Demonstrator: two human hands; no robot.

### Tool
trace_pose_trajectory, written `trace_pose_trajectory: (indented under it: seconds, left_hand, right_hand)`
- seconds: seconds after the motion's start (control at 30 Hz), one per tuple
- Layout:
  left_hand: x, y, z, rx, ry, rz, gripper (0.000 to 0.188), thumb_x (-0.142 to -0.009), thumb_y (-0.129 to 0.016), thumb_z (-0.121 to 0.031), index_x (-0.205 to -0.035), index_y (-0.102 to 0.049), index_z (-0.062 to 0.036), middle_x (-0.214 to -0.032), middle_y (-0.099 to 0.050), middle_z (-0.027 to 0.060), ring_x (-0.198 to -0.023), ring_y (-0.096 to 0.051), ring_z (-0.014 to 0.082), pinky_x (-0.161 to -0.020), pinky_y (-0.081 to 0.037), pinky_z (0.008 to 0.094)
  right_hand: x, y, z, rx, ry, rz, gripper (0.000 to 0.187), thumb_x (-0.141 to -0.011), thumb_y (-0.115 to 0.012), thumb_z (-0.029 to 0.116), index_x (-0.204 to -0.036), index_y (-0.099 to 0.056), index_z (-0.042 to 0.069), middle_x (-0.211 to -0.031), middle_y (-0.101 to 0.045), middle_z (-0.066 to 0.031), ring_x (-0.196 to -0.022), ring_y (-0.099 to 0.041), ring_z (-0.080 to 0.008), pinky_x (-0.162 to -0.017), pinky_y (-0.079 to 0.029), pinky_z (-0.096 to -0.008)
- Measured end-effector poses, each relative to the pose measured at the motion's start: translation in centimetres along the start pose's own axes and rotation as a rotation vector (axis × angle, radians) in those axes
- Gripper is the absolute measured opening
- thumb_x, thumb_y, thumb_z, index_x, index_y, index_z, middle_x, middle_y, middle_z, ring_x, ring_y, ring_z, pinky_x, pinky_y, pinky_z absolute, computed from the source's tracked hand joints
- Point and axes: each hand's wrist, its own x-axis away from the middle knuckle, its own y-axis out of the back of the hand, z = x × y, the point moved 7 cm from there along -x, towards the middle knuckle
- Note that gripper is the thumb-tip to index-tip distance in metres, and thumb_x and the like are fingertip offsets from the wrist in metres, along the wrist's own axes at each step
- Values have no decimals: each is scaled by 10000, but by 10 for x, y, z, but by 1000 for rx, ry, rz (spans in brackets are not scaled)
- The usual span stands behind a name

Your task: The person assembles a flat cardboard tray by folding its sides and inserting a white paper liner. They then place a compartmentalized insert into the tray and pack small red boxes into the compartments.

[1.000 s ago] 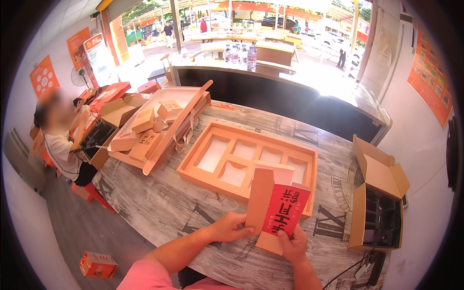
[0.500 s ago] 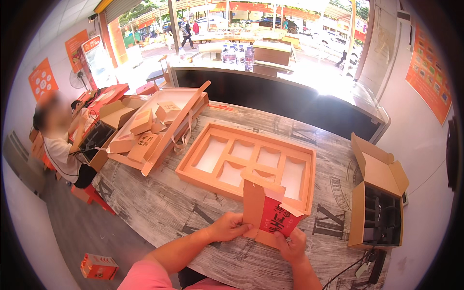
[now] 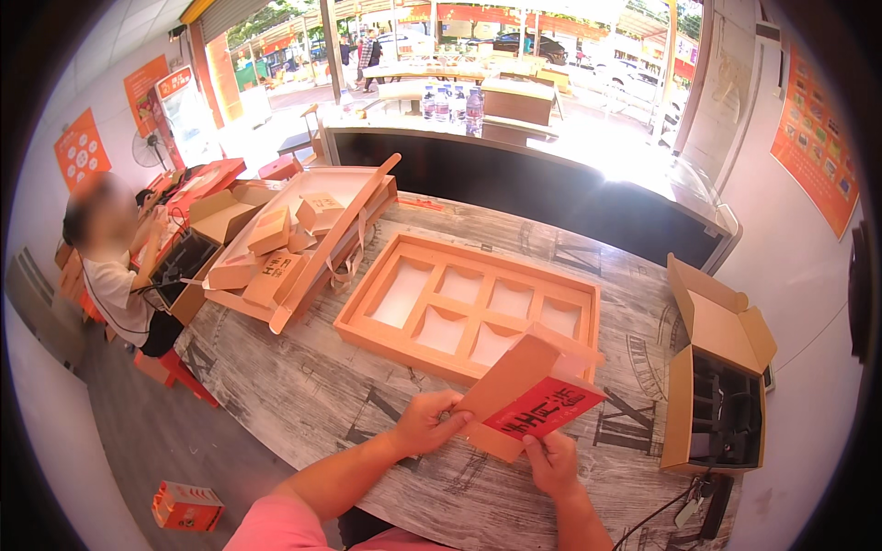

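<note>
A small cardboard box [image 3: 524, 367], partly unfolded with open flaps and a red panel bearing black lettering, is held up between my hands over the near part of the table. My left hand [image 3: 430, 422] pinches its left edge, thumb on the near side. At its lower edge, my right hand [image 3: 554, 459] grips the box with the thumb against the red panel. Just beyond lies a shallow cardboard tray [image 3: 404, 360] split into several compartments with pale bottoms. The held box covers the tray's near right corner.
Left of the tray, a large open box lid [image 3: 367, 197] holds several small cartons [image 3: 271, 231]. An open cardboard box [image 3: 678, 413] with black items stands at the right, keys [image 3: 691, 510] nearby. A person [image 3: 115, 275] sits at the far left. A black-fronted counter [image 3: 505, 174] borders the table's far side.
The small box has tilted over to the right, its top swinging lower and turning the red panel upward. More of the tray's near compartments shows. Both hands keep their grip.
</note>
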Motion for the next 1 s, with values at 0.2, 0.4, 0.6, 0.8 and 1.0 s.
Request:
trace_pose_trajectory:
  seconds: [0.2, 0.4, 0.6, 0.8, 1.0]
  left_hand:
    - [-2, 1, -26, -249, -265, 47, 164, -882, -836, -112, -1015, -774, -39, -813, -709, 129, -717, -685, 320, -647, -522, 401]
    - [-2, 4, -20, -208, -209, 3, 157, -876, -832, -114, -1005, -776, -45, -807, -708, 126, -721, -686, 331, -649, -517, 411]
    - [-4, 4, -22, -175, -132, 4, 111, -902, -813, -115, -985, -771, -52, -811, -722, 110, -726, -700, 306, -658, -523, 391]
    - [-4, 4, -19, -165, -111, 17, 98, -919, -805, -121, -982, -764, -58, -805, -735, 91, -722, -710, 281, -662, -529, 367]
    - [-5, 4, -21, -133, -107, 9, 102, -928, -796, -112, -1000, -760, -51, -806, -733, 86, -722, -710, 261, -661, -528, 358]
  right_hand:
    - [0, 4, 5, -35, -63, -8, 124, -1007, -695, 49, -1111, -737, -6, -785, -720, -111, -667, -641, -120, -612, -503, -300]
    - [0, 2, 3, 5, -36, 8, 95, -1008, -689, 34, -1067, -741, -20, -776, -723, -98, -653, -630, -102, -586, -492, -280]
    - [0, 0, -5, -61, -65, -14, 97, -1006, -690, 18, -1083, -729, -25, -767, -693, -65, -653, -611, -70, -573, -486, -265]
    - [1, -2, -9, -111, -94, -16, 87, -1009, -685, 13, -1075, -717, -33, -773, -693, -61, -659, -612, -64, -577, -493, -262]
    - [1, -3, -9, -128, -99, -10, 97, -1008, -682, 7, -1092, -710, -34, -780, -703, -69, -679, -628, -69, -594, -507, -262]
